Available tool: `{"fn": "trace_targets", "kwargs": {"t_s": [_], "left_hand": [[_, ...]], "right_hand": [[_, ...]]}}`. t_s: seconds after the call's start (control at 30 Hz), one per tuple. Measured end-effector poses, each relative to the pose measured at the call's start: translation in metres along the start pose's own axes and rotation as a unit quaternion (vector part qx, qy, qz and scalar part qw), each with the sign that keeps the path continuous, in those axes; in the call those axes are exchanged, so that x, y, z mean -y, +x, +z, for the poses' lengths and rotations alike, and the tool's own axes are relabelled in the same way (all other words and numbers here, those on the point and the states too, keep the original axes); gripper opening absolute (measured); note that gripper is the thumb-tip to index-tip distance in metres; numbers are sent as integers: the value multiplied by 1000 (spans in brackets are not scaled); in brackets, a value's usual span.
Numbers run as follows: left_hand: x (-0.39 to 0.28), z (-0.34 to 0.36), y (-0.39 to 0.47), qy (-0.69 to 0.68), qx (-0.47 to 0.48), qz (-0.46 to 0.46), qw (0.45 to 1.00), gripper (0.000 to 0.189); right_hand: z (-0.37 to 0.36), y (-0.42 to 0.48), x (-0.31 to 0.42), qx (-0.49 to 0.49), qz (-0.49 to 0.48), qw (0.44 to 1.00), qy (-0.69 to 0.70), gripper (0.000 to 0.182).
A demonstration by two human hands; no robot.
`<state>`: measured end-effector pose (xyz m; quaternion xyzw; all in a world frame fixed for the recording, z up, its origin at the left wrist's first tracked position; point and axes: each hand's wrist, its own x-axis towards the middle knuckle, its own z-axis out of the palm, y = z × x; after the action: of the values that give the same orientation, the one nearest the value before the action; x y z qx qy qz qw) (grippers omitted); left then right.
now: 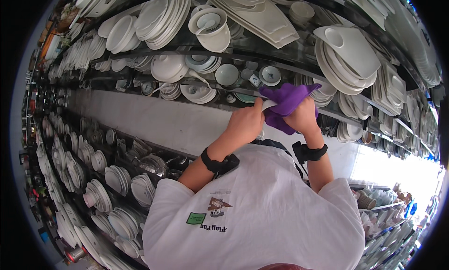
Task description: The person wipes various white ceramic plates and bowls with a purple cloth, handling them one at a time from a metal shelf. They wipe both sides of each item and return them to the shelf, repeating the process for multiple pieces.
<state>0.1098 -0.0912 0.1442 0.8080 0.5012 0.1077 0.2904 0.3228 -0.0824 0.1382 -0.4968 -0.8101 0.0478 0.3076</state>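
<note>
My left hand (245,122) grips a white ceramic piece (269,104), of which a curved, handle-like part shows between hand and cloth. The rest is covered, so I cannot tell exactly what it is. A purple cloth (289,101) is bunched in my right hand (303,116) and wraps over the piece's far part. Both hands are close together, in front of a shelf edge. Just beyond them on that shelf are a white bowl with a printed centre (270,75), a small square patterned dish (255,80) and a plain round bowl (227,74).
Glass shelves of stacked white crockery face me, with large oval plates (345,59) at upper right and a lidded tureen (169,68) left of the hands. A ceramic spoon (199,78) juts over the shelf edge. More racks of plates (117,180) stand at my left.
</note>
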Motion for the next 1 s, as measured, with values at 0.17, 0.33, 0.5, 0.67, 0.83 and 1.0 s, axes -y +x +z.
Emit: {"fn": "trace_targets", "kwargs": {"t_s": [0.17,0.33,0.5,0.67,0.83,1.0], "left_hand": [[1,5,-1,-196,-119,33,973,17],[-21,-3,5,-216,-174,27,960,18],[-32,-5,7,-193,-189,47,962,22],[-25,7,6,-157,-177,46,971,22],[-13,7,6,-38,-94,16,995,21],[3,18,1,63,-32,33,997,25]], "right_hand": [[11,5,21,-143,194,932,272,27],[33,-11,37,-144,328,782,509,33],[47,-32,37,-92,358,757,539,37],[44,-41,17,-51,321,831,452,37],[30,-29,10,-109,229,927,277,43],[10,-8,9,-33,9,997,-63,43]]}}
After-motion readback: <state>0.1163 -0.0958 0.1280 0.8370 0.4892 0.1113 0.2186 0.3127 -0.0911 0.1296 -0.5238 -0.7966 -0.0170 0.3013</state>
